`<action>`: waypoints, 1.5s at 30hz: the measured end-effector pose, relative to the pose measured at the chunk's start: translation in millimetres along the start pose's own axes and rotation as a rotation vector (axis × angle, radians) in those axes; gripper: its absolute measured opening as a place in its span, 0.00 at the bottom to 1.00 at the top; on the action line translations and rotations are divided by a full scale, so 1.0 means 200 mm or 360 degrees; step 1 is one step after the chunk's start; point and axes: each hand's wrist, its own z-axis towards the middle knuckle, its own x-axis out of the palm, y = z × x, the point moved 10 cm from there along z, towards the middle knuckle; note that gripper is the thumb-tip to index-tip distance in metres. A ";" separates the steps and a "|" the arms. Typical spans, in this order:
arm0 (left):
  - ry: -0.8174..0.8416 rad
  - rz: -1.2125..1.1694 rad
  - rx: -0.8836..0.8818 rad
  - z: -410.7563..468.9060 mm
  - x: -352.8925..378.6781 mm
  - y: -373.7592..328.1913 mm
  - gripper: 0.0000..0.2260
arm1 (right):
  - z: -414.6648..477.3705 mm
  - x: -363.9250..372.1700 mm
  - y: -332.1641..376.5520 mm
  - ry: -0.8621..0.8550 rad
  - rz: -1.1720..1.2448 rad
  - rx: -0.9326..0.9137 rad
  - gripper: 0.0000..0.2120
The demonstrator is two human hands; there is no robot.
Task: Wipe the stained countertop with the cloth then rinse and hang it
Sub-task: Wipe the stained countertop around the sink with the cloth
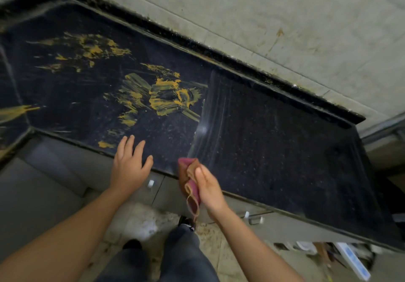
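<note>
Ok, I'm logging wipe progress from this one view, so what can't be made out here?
- Sink or tap for rinsing: outside the head view.
- Countertop left end: cut by the frame edge, so the yellow stains may continue.
- Cloth: bunched in the right hand; its soiled face is hidden.
- Left hand: contact with the counter unclear.

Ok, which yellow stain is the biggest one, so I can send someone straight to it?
Start at the black countertop under the tiled wall. Near its middle, just left of the streaky wiped band, sits the largest stain. Unlike the thinner, scattered splashes further left, it is a thick mustard-yellow smear with a dark patch in its centre.
</note>
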 end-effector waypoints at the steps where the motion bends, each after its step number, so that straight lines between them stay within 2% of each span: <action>1: 0.0015 0.0000 -0.0012 -0.01 -0.01 0.01 0.22 | 0.02 -0.05 -0.01 -0.0095 0.0192 0.0113 0.11; 4: 0.0034 -0.0009 -0.0038 -0.01 -0.02 0.01 0.22 | 0.08 -0.14 -0.11 -0.0221 0.0845 0.0504 0.12; 7: 0.0058 -0.0001 -0.0068 -0.01 -0.03 0.01 0.22 | 0.09 -0.17 -0.15 -0.0219 0.1264 0.0765 0.23; 10: 0.0057 -0.0003 -0.0092 0.00 -0.03 0.00 0.22 | 0.12 -0.23 -0.11 -0.0154 0.1418 0.0724 0.29; 13: 0.0042 0.0007 -0.0077 0.03 -0.01 -0.04 0.22 | 0.19 -0.32 -0.06 -0.0045 0.1464 0.0495 0.42; 20: 0.0010 0.0078 -0.0160 0.09 0.02 -0.11 0.22 | 0.36 -0.51 0.01 -0.0228 0.0928 0.0349 0.24; 26: 0.0035 0.0099 -0.0198 0.14 0.07 -0.23 0.23 | 0.54 -0.58 0.05 -0.0372 0.0453 0.0216 0.29; 28: 0.0062 0.0097 -0.0198 0.15 0.10 -0.27 0.23 | 0.57 -0.60 0.03 -0.0451 0.0568 0.0260 0.23; 31: 0.0068 0.0113 -0.0209 0.17 0.12 -0.28 0.24 | 0.60 -0.62 -0.03 -0.0528 0.0955 0.0559 0.07; 33: 0.0056 0.0097 -0.0235 0.18 0.12 -0.27 0.24 | 0.60 -0.63 -0.08 -0.0565 0.1031 0.0792 0.07; 36: 0.0059 0.0091 -0.0265 0.18 0.13 -0.25 0.23 | 0.63 -0.64 -0.08 -0.0593 0.1047 0.0895 0.12; 39: 0.0066 0.0092 -0.0283 0.18 0.13 -0.22 0.23 | 0.66 -0.72 0.04 -0.0687 0.0871 0.0739 0.05; 42: 0.0045 0.0079 -0.0287 0.17 0.11 -0.19 0.23 | 0.71 -0.89 0.30 -0.0814 0.0592 0.0229 0.07; 44: 0.0044 0.0092 -0.0283 0.16 0.11 -0.17 0.23 | 0.70 -0.97 0.50 -0.0873 0.0197 -0.0137 0.09; 45: 0.0044 0.0092 -0.0280 0.16 0.11 -0.16 0.23 | 0.70 -0.98 0.57 -0.0851 -0.0119 -0.0277 0.10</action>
